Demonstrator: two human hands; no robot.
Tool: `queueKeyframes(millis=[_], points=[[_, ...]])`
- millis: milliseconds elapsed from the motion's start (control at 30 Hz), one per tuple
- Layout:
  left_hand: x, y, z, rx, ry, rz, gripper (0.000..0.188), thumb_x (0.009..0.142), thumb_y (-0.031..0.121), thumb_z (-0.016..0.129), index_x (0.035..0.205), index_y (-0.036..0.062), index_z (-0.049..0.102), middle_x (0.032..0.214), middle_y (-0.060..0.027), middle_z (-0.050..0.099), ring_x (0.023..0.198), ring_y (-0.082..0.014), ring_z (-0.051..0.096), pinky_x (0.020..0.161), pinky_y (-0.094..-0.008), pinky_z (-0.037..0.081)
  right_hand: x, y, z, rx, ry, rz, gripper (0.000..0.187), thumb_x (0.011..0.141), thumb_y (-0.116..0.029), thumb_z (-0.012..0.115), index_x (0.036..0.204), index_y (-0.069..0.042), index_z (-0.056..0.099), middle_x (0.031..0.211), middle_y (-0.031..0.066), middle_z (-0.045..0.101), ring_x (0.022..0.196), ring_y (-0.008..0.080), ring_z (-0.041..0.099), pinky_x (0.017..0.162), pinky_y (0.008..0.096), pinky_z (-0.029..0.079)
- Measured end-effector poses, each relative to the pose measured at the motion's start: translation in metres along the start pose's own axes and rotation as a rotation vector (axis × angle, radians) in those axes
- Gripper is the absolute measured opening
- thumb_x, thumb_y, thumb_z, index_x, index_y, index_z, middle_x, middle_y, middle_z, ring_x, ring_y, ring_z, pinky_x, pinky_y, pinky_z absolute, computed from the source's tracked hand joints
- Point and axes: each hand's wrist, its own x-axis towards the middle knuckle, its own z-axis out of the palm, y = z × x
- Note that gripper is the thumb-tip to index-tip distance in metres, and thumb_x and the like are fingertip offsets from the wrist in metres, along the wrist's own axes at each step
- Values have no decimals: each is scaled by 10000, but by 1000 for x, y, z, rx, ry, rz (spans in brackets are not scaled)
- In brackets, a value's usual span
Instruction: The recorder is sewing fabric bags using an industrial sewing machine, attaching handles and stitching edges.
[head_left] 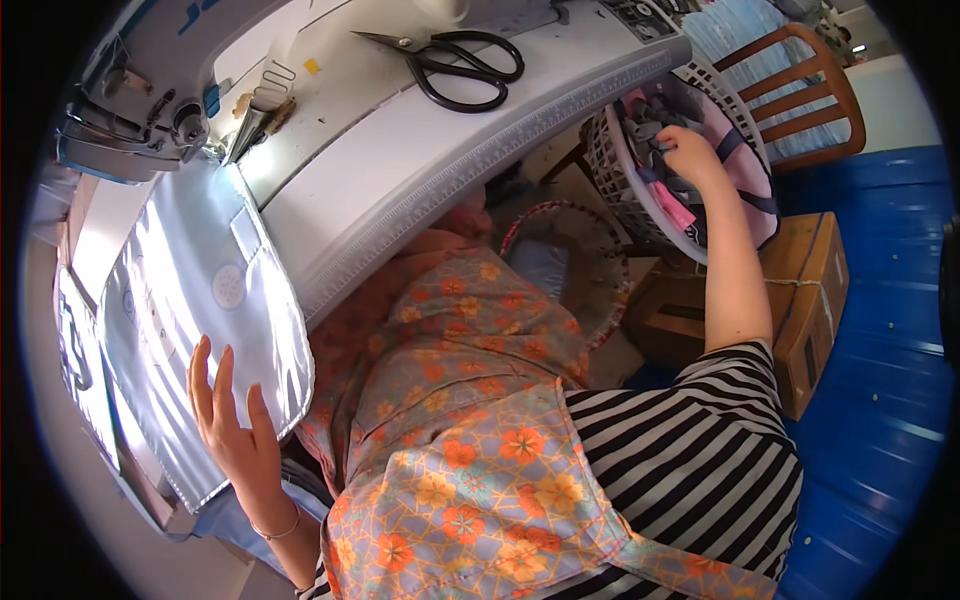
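My left hand (235,425) hovers at the lower left with its fingers stretched and apart, holding nothing. Beside it, a shiny pale blue cloth piece (205,300) with a round patch of small holes lies on the table, one end at the needle area of a sewing machine (135,110). My right arm reaches out to a white plastic laundry basket (640,180). In its mouth, my right hand (692,158) has curled fingers closed on some grey cloth (648,128). Pink and dark cloth (672,207) lies around it; the fingertips are partly hidden.
Black-handled scissors (465,70) lie on the white sewing table (350,170), whose front edge carries a ruler strip (450,165). A cardboard box (800,300) stands below the basket, near a round rimmed basket (560,207). A wooden chair (845,85) holds pale blue cloth.
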Motion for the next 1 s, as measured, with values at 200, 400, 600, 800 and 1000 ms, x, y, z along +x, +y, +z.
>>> queueKeyframes(millis=[200,400,600,800,1000], points=[[-11,0,-3,-43,-7,-35,377,921,75,582,1293,50,638,1438,-167,537,1349,-356,490,1111,-475,377,-2,4,9,10,161,-89,163,873,-171,613,981,-77,691,915,153,673,877,355,654,785,434,510],[4,18,-15,-184,21,9,368,904,52,577,1264,35,652,1408,-187,559,1313,-361,530,1080,-466,415,-55,-88,-115,900,512,-176,158,943,-209,696,938,-51,695,718,-52,568,630,15,446,574,193,355],[65,109,-3,-705,15,362,558,828,-44,622,1378,-36,524,1433,-221,524,1348,-346,495,1109,-429,394,-144,-212,-169,1000,357,-774,82,884,-75,665,944,-19,662,809,23,655,681,79,582,595,237,457],[54,132,-2,-1645,-576,-185,177,945,-6,597,1120,-26,610,1056,-107,662,971,-169,645,857,-310,539,-168,-288,-137,1308,-13,-1286,130,792,-40,720,803,-22,592,755,93,572,672,273,606,591,373,457],[35,104,-1,-1808,-227,-54,468,885,98,666,1312,-4,504,1317,-153,512,1291,-254,500,1126,-415,368,-149,-300,-121,1394,-67,-1162,73,857,6,713,914,-17,674,931,96,657,787,137,574,700,260,455]])
